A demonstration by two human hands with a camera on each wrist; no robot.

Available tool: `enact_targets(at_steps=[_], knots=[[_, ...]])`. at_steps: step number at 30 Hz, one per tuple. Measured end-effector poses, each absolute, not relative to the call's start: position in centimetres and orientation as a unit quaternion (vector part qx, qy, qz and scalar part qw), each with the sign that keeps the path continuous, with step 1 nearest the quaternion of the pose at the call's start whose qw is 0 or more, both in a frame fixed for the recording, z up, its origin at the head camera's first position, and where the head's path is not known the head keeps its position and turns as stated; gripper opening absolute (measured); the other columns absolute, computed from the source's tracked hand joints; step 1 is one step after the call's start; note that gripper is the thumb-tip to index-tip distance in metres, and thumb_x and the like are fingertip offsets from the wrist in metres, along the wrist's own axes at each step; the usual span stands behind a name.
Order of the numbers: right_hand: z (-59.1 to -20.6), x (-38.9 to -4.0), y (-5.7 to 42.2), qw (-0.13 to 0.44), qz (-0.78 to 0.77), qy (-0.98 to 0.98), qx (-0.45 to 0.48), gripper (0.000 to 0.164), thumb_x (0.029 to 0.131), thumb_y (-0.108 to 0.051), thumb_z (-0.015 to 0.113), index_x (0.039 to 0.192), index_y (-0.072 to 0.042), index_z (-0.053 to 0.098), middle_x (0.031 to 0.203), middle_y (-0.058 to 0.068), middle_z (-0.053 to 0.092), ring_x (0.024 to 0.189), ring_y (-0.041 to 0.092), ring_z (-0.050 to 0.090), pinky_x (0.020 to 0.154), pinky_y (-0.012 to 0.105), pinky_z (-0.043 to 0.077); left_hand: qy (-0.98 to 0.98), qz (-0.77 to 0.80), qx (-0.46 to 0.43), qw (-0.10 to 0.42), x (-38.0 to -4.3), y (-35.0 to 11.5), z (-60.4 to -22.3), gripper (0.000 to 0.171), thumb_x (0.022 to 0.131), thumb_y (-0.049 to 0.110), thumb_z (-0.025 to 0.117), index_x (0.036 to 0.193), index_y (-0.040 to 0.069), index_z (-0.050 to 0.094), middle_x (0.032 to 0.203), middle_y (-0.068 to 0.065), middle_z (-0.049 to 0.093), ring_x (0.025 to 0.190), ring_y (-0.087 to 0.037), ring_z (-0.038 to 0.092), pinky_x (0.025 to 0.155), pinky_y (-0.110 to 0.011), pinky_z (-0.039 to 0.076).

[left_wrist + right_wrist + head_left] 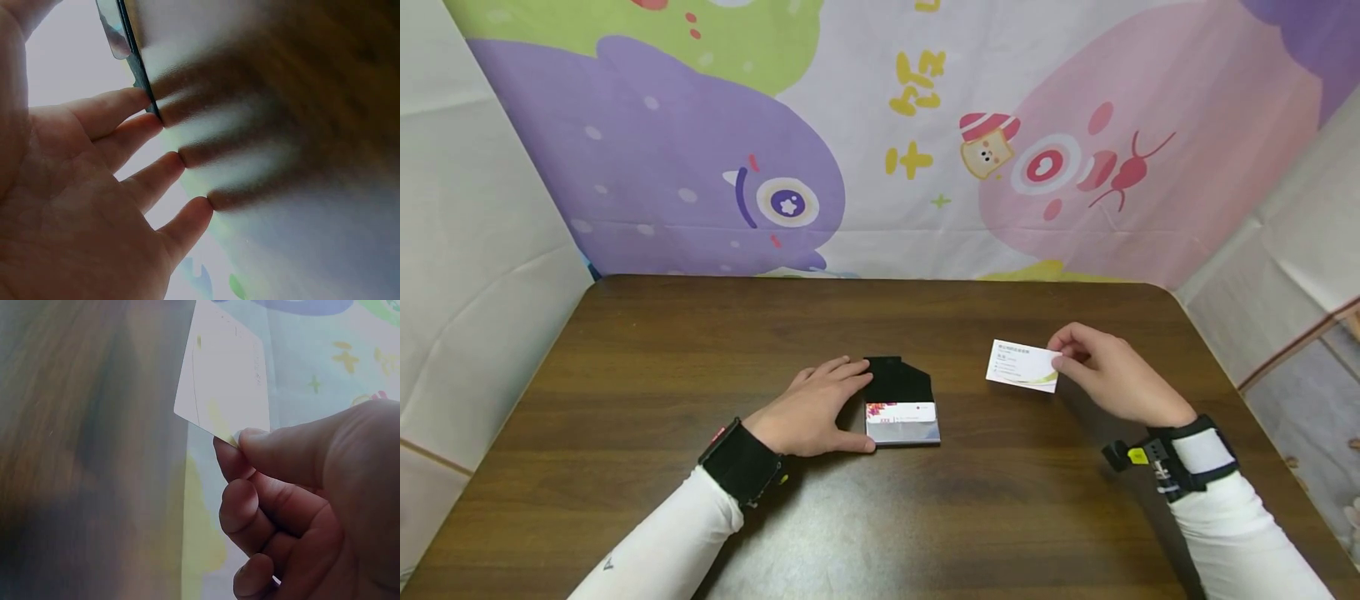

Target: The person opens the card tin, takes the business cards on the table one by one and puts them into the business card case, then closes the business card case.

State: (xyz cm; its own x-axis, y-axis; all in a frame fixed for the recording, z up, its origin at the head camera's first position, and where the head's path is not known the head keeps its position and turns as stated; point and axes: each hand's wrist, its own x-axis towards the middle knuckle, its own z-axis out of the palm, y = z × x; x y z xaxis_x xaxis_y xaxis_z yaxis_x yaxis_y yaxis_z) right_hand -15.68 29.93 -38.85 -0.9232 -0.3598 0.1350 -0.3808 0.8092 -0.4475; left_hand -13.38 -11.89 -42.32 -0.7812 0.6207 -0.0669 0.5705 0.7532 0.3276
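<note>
My right hand (1097, 371) pinches a white business card (1022, 365) by its right end, between thumb and index finger; the card is raised off the table. In the right wrist view the same card (228, 369) stands tilted above the thumb tip. A card case (902, 432) lies with its black flap (898, 381) folded back, and a card (901, 412) with a colourful corner shows inside. My left hand (820, 408) rests with spread fingers at the case's left side, thumb at the lower corner. The left wrist view shows the fingertips touching the table and the case's dark edge.
Both hands work over a brown wooden table (700, 333) with rounded far corners. Behind it hangs a cartoon-printed cloth (880, 208). Pale cloth (490, 233) hangs at the left side and more at the right.
</note>
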Motion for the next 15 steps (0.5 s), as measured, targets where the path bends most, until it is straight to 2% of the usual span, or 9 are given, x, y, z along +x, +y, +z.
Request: enact_targets(at_steps=[15], knots=[[-38.3,-16.4,26.8,0.026,0.274,-0.939,0.207,0.012,0.097,-0.018,0.065,0.108,-0.017,0.061,0.092,-0.004,0.062,0.081,0.015,0.055,0.069,0.033,0.045,0.933,0.148,0.317,0.085,-13.0,-11.7,-42.2,0.094,0.081,0.067,0.068,0.153,0.011,0.043,0.160,-0.006,0.032,0.148,-0.031,0.020,0.111,-0.057,0.022]])
